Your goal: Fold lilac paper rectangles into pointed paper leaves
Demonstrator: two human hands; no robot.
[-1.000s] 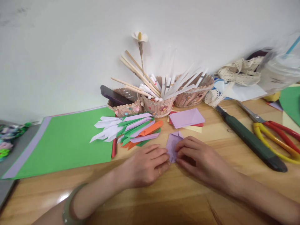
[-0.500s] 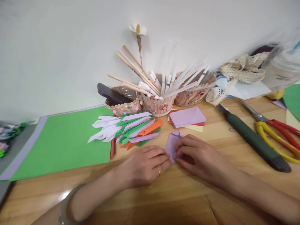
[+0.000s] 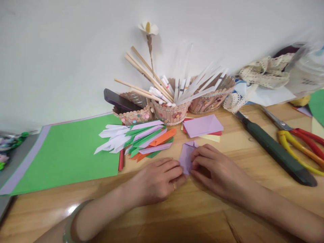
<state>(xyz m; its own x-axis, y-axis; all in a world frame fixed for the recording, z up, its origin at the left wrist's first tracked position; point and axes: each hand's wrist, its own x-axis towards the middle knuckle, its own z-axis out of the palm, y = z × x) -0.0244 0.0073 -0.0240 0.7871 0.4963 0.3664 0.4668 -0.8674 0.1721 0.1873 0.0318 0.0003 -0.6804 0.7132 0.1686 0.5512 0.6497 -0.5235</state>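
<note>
A small folded lilac paper piece [image 3: 186,156] lies on the wooden table [image 3: 243,148] in front of me. My left hand [image 3: 158,180] rests beside its left edge, fingers curled and pressing on its lower corner. My right hand [image 3: 215,168] covers its right side, fingertips pinched on the fold. Behind it lies a pile of folded paper strips [image 3: 138,139] in white, green, lilac and orange. A small stack of lilac, yellow and red paper squares [image 3: 202,127] sits just beyond my right hand.
A large green sheet [image 3: 67,152] lies at left. Three stick-built baskets [image 3: 169,113] with wooden sticks, paper strips and a phone [image 3: 117,100] stand against the wall. A green-handled utility knife [image 3: 274,150], red-and-yellow scissors [image 3: 300,141] and lace [image 3: 263,72] are at right.
Both hands stay on the lilac piece with only slight finger shifts. The view has tilted a little.
</note>
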